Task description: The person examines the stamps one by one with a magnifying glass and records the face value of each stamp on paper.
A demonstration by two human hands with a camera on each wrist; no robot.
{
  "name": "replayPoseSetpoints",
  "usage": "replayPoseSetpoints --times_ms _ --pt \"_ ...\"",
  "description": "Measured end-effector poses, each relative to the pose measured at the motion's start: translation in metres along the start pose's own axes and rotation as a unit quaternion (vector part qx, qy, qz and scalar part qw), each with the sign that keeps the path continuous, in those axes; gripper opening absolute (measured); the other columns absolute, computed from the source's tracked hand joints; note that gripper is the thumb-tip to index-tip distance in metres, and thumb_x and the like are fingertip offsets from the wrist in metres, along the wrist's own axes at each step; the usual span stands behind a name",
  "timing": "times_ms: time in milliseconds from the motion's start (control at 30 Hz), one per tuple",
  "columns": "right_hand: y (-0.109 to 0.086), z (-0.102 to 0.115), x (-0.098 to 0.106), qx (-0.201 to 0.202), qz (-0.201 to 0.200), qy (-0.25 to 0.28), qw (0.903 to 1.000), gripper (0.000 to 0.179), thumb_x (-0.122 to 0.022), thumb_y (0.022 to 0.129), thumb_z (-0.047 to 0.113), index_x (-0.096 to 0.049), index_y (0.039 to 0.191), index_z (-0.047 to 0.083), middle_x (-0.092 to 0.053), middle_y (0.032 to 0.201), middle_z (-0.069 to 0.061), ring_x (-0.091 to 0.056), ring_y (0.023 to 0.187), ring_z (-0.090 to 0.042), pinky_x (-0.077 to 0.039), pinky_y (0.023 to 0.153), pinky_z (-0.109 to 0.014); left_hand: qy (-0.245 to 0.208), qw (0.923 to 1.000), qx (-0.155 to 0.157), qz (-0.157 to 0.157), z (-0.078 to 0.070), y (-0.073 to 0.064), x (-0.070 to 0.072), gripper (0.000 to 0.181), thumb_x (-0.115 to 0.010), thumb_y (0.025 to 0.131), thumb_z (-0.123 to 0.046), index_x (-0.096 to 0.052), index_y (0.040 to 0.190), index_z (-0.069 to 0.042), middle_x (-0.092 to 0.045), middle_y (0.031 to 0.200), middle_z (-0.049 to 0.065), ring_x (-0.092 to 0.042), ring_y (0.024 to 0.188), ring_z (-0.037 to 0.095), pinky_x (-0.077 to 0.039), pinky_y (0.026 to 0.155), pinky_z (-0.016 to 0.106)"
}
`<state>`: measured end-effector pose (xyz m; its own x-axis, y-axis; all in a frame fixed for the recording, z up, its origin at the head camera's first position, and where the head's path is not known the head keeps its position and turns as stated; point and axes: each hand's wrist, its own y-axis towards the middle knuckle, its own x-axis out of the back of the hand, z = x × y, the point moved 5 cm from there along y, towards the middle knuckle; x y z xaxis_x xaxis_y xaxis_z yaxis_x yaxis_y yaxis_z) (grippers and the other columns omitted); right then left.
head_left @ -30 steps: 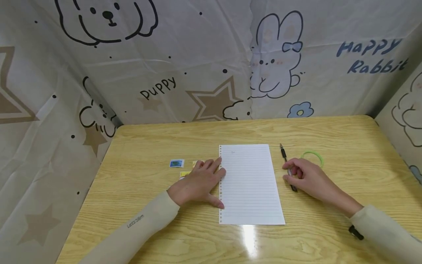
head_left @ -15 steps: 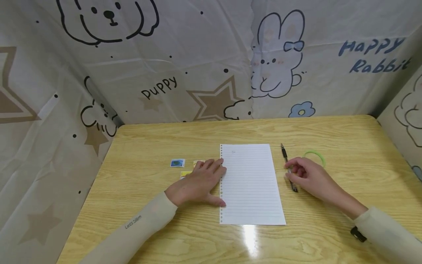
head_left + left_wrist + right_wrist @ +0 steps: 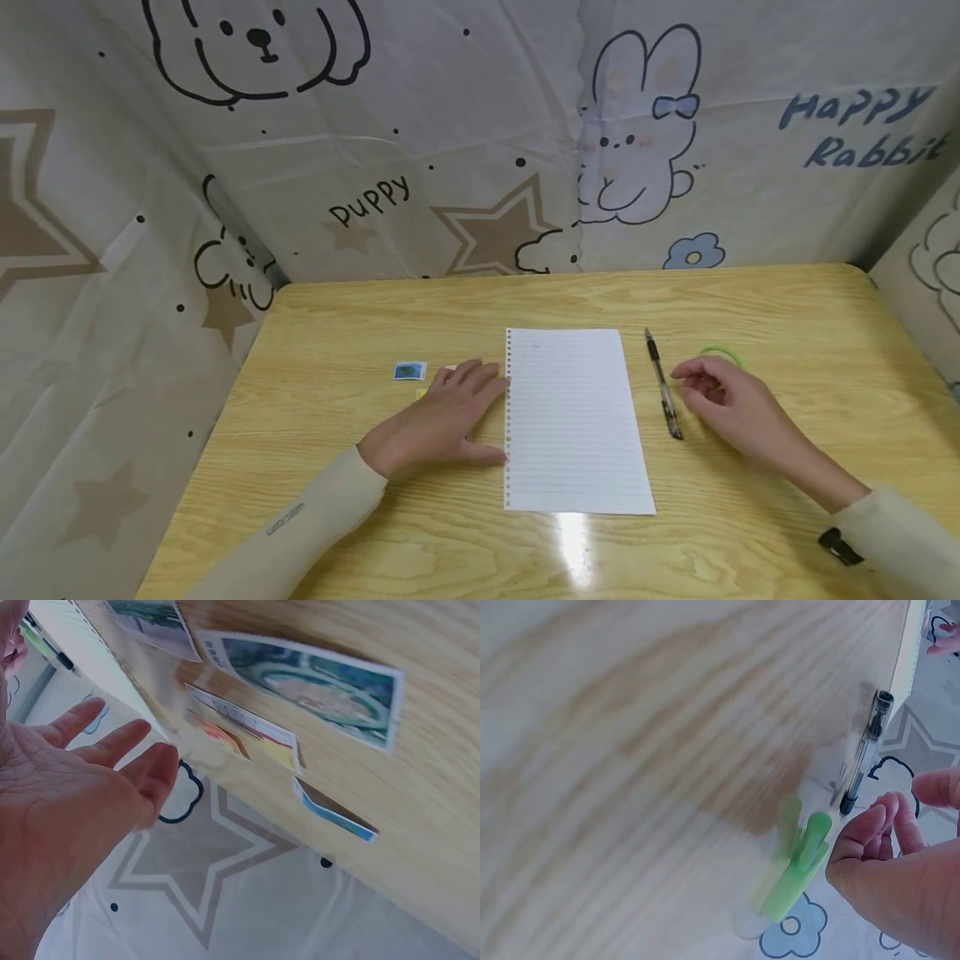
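My left hand (image 3: 444, 418), fingers spread, is at the punched left edge of a lined sheet of paper (image 3: 573, 425). Small faint writing shows near the sheet's top. Beneath and beside that hand lie several postage stamps; a blue one (image 3: 409, 371) shows fully in the head view. The left wrist view shows more of them, including a green picture stamp (image 3: 315, 686). My right hand (image 3: 738, 408), loosely curled and holding nothing, hovers just right of a black pen (image 3: 663, 383). The pen lies on the table beside the paper, tip away from me.
A light green ring-shaped thing (image 3: 723, 354) lies behind my right hand, partly hidden by it; its green side (image 3: 795, 874) shows in the right wrist view. A printed cloth (image 3: 495, 150) hangs along the far edge of the wooden table (image 3: 360, 321) and both sides.
My right hand has moved rightward off the pen, which stays on the table. My left hand has drawn slightly left, its fingertips now at the paper's edge. The head view has shifted a little.
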<state>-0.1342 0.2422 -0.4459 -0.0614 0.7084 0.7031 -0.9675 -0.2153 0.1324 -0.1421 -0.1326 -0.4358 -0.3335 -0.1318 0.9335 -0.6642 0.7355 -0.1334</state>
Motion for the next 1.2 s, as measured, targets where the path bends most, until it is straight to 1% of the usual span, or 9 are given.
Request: replayPoseSetpoints --times_ms 133,233,367,567,667,833,900,1033,1200 --pt "-0.004 -0.005 0.008 -0.013 -0.003 -0.005 0.9999 0.018 -0.070 0.106 0.007 -0.072 0.124 0.005 -0.068 0.105 -0.002 -0.058 0.088 -0.010 -0.045 0.075 -0.016 -0.005 1.0000 -0.002 -0.008 0.001 -0.005 0.001 0.089 -0.081 0.096 -0.056 -0.045 0.161 -0.007 -0.037 0.169 0.019 -0.029 0.158 0.043 -0.029 0.120 0.067" --pt "-0.006 -0.008 0.010 -0.026 -0.003 -0.001 0.9996 0.018 -0.069 0.107 0.009 -0.072 0.125 0.006 -0.068 0.104 -0.003 -0.058 0.087 -0.011 -0.046 0.073 -0.018 0.003 0.9998 -0.004 -0.018 0.002 -0.010 0.002 0.087 -0.081 0.097 -0.054 -0.045 0.161 -0.007 -0.039 0.168 0.018 -0.033 0.156 0.041 -0.032 0.119 0.065" --pt "-0.007 -0.012 0.010 -0.045 -0.003 0.008 0.9990 0.018 -0.068 0.108 0.013 -0.072 0.125 0.006 -0.067 0.102 -0.004 -0.058 0.085 -0.011 -0.046 0.071 -0.020 0.014 0.9993 0.003 -0.033 0.004 -0.018 0.002 0.087 -0.079 0.099 -0.055 -0.044 0.163 -0.008 -0.040 0.168 0.016 -0.039 0.153 0.038 -0.035 0.118 0.063" --pt "-0.011 -0.018 0.016 -0.069 -0.013 0.007 0.9975 0.022 -0.068 0.109 0.016 -0.070 0.126 0.003 -0.069 0.104 -0.007 -0.059 0.087 -0.008 -0.046 0.072 -0.017 0.022 0.9982 0.003 -0.057 0.004 -0.023 0.003 0.088 -0.080 0.098 -0.054 -0.044 0.163 -0.006 -0.043 0.166 0.019 -0.044 0.149 0.038 -0.038 0.115 0.066" --pt "-0.013 -0.022 0.019 -0.080 -0.015 0.000 0.9967 0.025 -0.070 0.108 0.018 -0.070 0.126 0.001 -0.070 0.105 -0.008 -0.060 0.087 -0.007 -0.046 0.072 -0.017 0.025 0.9971 0.001 -0.071 0.004 -0.026 0.004 0.089 -0.082 0.097 -0.053 -0.045 0.161 -0.005 -0.047 0.163 0.017 -0.048 0.145 0.038 -0.040 0.114 0.063" --pt "-0.016 -0.029 0.022 -0.106 -0.006 -0.016 0.9942 0.027 -0.073 0.107 0.024 -0.069 0.121 0.001 -0.070 0.102 -0.008 -0.059 0.082 -0.009 -0.047 0.068 -0.022 0.007 0.9970 0.018 -0.075 0.006 -0.031 0.003 0.088 -0.081 0.097 -0.054 -0.044 0.161 -0.007 -0.050 0.161 0.014 -0.049 0.144 0.036 -0.039 0.115 0.062" --pt "-0.018 -0.032 0.023 -0.118 -0.001 -0.023 0.9927 0.028 -0.073 0.107 0.026 -0.069 0.117 0.001 -0.070 0.099 -0.007 -0.058 0.080 -0.011 -0.047 0.066 -0.025 -0.001 0.9968 0.027 -0.075 0.008 -0.033 0.002 0.087 -0.081 0.097 -0.054 -0.045 0.161 -0.008 -0.050 0.161 0.014 -0.049 0.145 0.037 -0.039 0.115 0.063" --pt "-0.022 -0.038 0.026 -0.137 0.002 -0.039 0.9898 0.030 -0.074 0.107 0.031 -0.068 0.112 0.001 -0.068 0.094 -0.005 -0.056 0.077 -0.013 -0.045 0.064 -0.027 -0.008 0.9962 0.036 -0.079 0.012 -0.038 0.003 0.084 -0.082 0.097 -0.052 -0.047 0.160 -0.007 -0.051 0.160 0.015 -0.048 0.146 0.038 -0.038 0.115 0.064" --pt "-0.025 -0.044 0.030 -0.156 0.011 -0.047 0.9866 0.037 -0.075 0.106 0.034 -0.068 0.114 -0.001 -0.070 0.096 -0.006 -0.058 0.079 -0.015 -0.046 0.064 -0.028 -0.008 0.9959 0.041 -0.081 0.016 -0.040 0.004 0.082 -0.082 0.097 -0.052 -0.050 0.158 -0.006 -0.051 0.160 0.015 -0.047 0.148 0.038 -0.036 0.117 0.064"
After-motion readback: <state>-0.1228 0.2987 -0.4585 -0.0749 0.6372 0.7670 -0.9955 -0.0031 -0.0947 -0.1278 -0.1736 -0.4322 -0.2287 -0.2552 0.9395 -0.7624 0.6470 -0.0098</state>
